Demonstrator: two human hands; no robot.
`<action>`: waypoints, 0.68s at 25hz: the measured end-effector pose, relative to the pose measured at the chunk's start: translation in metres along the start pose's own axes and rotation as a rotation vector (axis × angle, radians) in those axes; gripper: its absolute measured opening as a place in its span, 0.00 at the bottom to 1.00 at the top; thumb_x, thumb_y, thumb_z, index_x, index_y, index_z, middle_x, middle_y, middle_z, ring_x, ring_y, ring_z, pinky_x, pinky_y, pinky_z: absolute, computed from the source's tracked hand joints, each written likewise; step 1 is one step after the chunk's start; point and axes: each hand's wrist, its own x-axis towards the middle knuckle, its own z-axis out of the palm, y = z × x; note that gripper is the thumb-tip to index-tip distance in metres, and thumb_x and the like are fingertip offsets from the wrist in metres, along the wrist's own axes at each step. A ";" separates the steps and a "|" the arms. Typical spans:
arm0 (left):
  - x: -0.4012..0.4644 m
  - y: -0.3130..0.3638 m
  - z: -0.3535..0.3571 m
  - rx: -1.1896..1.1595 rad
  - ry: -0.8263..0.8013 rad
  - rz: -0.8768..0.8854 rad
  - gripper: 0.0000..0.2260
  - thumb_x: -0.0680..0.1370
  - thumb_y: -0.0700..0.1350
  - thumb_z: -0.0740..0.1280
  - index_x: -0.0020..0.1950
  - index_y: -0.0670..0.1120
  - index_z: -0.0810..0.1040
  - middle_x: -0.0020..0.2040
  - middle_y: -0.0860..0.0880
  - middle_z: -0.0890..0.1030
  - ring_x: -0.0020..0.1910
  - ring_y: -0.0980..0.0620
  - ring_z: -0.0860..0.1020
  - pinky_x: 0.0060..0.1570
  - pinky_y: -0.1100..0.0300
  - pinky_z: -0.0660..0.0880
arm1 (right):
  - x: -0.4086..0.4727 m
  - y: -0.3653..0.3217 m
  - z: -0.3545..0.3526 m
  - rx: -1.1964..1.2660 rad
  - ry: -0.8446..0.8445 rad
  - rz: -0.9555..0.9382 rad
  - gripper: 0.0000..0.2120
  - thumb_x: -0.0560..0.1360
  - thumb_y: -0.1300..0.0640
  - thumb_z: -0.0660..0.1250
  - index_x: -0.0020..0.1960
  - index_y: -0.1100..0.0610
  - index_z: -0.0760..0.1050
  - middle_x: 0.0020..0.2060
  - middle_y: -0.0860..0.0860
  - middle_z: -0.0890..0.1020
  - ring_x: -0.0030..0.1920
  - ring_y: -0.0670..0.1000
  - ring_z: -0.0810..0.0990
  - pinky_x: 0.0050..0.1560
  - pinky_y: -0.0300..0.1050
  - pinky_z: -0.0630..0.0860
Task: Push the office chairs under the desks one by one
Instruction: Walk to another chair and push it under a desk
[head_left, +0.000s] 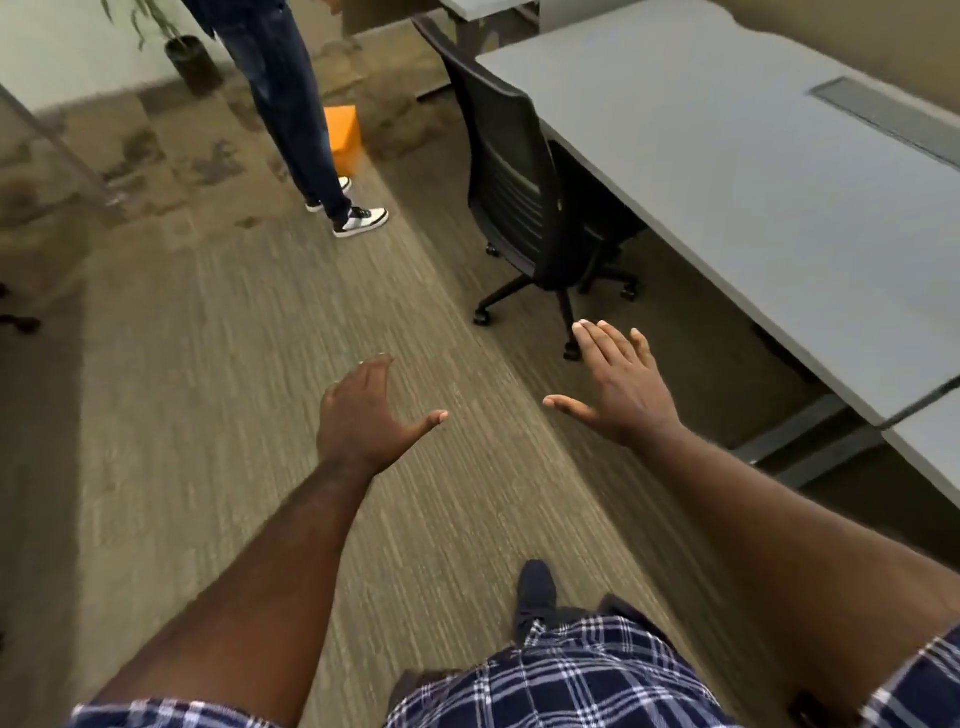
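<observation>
- Your left grip (363, 415) is open and empty: fingers together and pointing forward, thumb spread to the right, held in the air above the carpet (234, 415).
- Your right grip (621, 387) is open too, palm down, fingers splayed, holding nothing; it hovers just short of the chair's wheeled base and touches nothing.
- The chair (514, 176) is black, with a ribbed mesh back turned towards you. Its seat sits tucked under the edge of the grey surface (727, 166), while the back and the nearer castors stand out on the carpet.
- A second chair back (428, 31) shows further along the same row, mostly cut off.
- A long grey cable hatch (883, 119) is set into the surface top, near the wall.
- Another person's legs (296, 114) in dark jeans and black-and-white trainers stand ahead on the left, with an orange box (345, 137) just behind them.
- A potted plant (192, 62) stands at the far wall.
- Your checked shirt (561, 675) and one dark shoe (535, 587) fill the bottom edge.
- No brand, label or writing can be read anywhere.
</observation>
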 end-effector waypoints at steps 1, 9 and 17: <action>0.021 -0.008 -0.002 0.002 0.004 -0.002 0.48 0.65 0.76 0.64 0.74 0.43 0.66 0.72 0.43 0.72 0.71 0.44 0.68 0.69 0.43 0.64 | 0.025 -0.001 0.001 -0.001 -0.011 -0.003 0.49 0.72 0.23 0.51 0.80 0.54 0.45 0.79 0.53 0.54 0.79 0.53 0.49 0.77 0.58 0.41; 0.159 -0.073 -0.008 0.046 0.044 0.078 0.47 0.66 0.71 0.70 0.74 0.41 0.66 0.75 0.42 0.67 0.76 0.43 0.61 0.71 0.40 0.60 | 0.185 -0.034 0.016 -0.034 -0.005 -0.037 0.49 0.72 0.22 0.47 0.80 0.54 0.46 0.79 0.52 0.55 0.79 0.51 0.44 0.76 0.58 0.38; 0.335 -0.166 -0.018 0.007 0.002 0.221 0.48 0.67 0.72 0.69 0.75 0.40 0.65 0.76 0.42 0.65 0.77 0.43 0.59 0.73 0.41 0.57 | 0.338 -0.085 0.027 -0.138 0.117 0.085 0.46 0.73 0.26 0.52 0.79 0.55 0.52 0.79 0.53 0.58 0.79 0.55 0.46 0.76 0.67 0.44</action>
